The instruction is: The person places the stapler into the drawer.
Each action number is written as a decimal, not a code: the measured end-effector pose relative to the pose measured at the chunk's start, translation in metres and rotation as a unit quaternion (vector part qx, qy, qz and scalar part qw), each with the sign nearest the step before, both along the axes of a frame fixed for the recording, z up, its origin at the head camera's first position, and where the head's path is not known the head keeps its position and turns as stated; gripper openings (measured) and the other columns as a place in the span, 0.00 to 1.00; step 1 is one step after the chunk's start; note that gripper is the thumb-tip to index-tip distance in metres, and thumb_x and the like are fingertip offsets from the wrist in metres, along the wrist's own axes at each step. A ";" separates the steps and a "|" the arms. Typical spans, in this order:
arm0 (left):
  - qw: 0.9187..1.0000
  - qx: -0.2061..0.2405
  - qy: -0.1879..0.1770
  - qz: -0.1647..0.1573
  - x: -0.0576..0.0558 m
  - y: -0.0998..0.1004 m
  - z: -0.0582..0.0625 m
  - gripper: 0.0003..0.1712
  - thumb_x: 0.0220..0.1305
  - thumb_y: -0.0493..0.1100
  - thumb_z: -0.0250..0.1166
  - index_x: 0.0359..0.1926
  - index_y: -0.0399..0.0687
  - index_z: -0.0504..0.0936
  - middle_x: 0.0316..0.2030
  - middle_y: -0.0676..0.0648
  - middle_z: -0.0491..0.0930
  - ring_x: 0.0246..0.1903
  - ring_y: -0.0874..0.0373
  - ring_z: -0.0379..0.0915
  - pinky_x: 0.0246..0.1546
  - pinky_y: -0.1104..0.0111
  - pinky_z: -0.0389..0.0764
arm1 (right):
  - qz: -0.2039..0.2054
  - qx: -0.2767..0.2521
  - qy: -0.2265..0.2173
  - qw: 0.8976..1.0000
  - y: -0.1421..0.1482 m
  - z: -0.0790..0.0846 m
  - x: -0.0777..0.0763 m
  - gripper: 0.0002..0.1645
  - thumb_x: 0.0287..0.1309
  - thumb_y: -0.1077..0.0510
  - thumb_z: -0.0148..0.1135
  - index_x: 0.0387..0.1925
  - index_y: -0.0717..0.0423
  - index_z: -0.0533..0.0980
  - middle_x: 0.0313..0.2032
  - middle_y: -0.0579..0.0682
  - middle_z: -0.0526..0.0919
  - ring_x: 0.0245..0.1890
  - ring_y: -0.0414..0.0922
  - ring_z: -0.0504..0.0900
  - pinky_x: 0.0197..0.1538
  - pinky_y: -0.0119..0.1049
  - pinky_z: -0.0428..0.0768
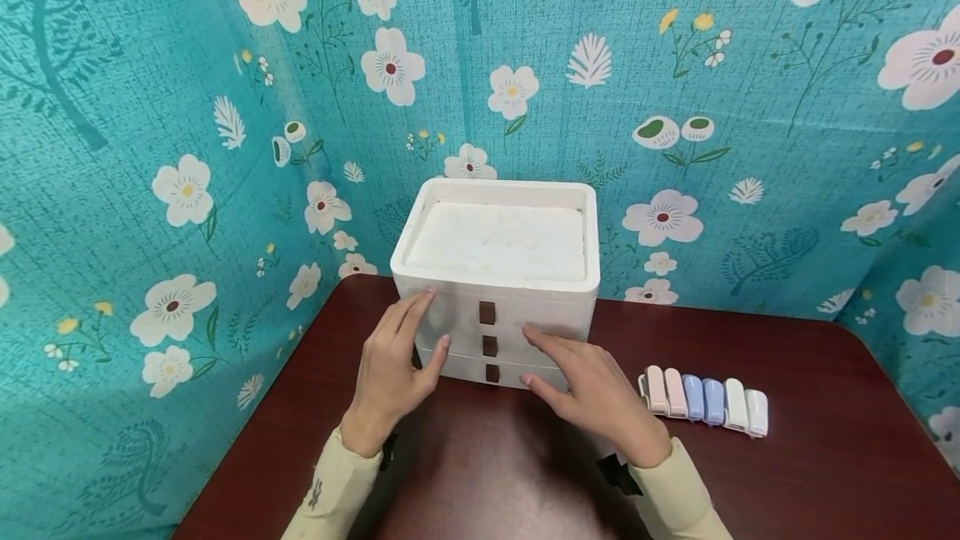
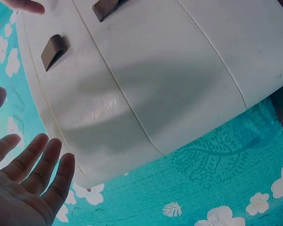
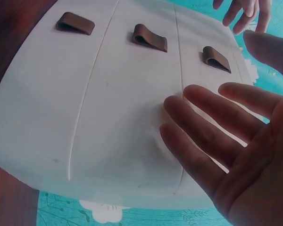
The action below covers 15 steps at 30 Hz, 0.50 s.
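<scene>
A white box of three stacked drawers (image 1: 457,319), with a shallow recessed top (image 1: 498,240), stands at the table's back. Each drawer front bears a brown pull tab (image 1: 487,312). Before its left side is my left hand (image 1: 386,361), fingers spread and nothing in it. My right hand (image 1: 592,386) is before the right side, also empty, its fingers pointing at the drawer fronts. In the right wrist view the fingers (image 3: 198,132) are extended close to the white front; whether they touch it I cannot tell. Shadows of the left hand fall on the front in the left wrist view.
To the right of the box, a row of several small clip-like things (image 1: 705,402) in pink, blue and white lies on the dark red-brown table (image 1: 480,473). A turquoise flowered cloth (image 1: 540,132) hangs behind the table and along its sides.
</scene>
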<state>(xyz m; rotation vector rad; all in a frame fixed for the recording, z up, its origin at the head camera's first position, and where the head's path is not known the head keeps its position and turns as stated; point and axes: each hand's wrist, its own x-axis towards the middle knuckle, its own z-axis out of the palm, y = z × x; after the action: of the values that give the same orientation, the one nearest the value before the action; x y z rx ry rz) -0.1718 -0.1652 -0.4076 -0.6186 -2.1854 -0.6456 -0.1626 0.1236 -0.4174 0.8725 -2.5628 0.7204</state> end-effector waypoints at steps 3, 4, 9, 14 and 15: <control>1.000 0.011 0.003 0.006 -0.002 -0.004 0.002 0.34 0.62 0.43 0.72 0.69 0.41 0.76 0.62 0.40 0.81 0.58 0.47 0.80 0.57 0.51 0.87 | -0.006 -0.004 -0.003 1.000 -0.001 -0.001 -0.001 0.36 0.63 0.45 0.72 0.69 0.53 0.76 0.60 0.52 0.87 0.57 0.47 0.89 0.55 0.50 0.89; 1.000 0.014 0.003 0.009 -0.003 -0.006 0.003 0.34 0.62 0.43 0.72 0.69 0.41 0.76 0.62 0.40 0.81 0.59 0.47 0.80 0.58 0.51 0.87 | -0.007 -0.006 -0.003 1.000 -0.002 -0.001 -0.002 0.36 0.63 0.45 0.72 0.69 0.53 0.76 0.60 0.51 0.87 0.57 0.47 0.89 0.55 0.50 0.89; 0.999 0.038 0.010 0.024 -0.010 -0.014 0.009 0.35 0.61 0.43 0.72 0.69 0.42 0.76 0.62 0.39 0.81 0.60 0.45 0.80 0.61 0.48 0.85 | -0.007 -0.010 -0.006 1.000 -0.003 -0.003 -0.003 0.35 0.63 0.45 0.72 0.69 0.52 0.77 0.59 0.50 0.88 0.56 0.46 0.89 0.55 0.49 0.89; 0.998 0.053 0.029 0.029 -0.016 -0.022 0.011 0.36 0.60 0.41 0.73 0.69 0.41 0.76 0.62 0.38 0.81 0.59 0.42 0.81 0.61 0.45 0.84 | -0.007 -0.011 -0.004 1.000 -0.006 -0.003 -0.005 0.35 0.64 0.45 0.72 0.68 0.52 0.77 0.57 0.49 0.89 0.55 0.46 0.89 0.54 0.49 0.89; 0.998 0.055 0.031 0.030 -0.017 -0.023 0.011 0.36 0.60 0.41 0.73 0.69 0.41 0.76 0.62 0.37 0.81 0.59 0.42 0.81 0.61 0.45 0.84 | -0.006 -0.013 -0.003 1.000 -0.006 -0.003 -0.005 0.34 0.64 0.46 0.72 0.68 0.52 0.77 0.57 0.49 0.89 0.55 0.46 0.89 0.54 0.49 0.89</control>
<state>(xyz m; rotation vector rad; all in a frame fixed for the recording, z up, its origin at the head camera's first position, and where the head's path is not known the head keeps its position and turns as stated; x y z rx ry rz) -0.1885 -0.1881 -0.3971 -0.5075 -2.0881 -0.7001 -0.1676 0.1171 -0.4205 0.8470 -2.5561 0.7505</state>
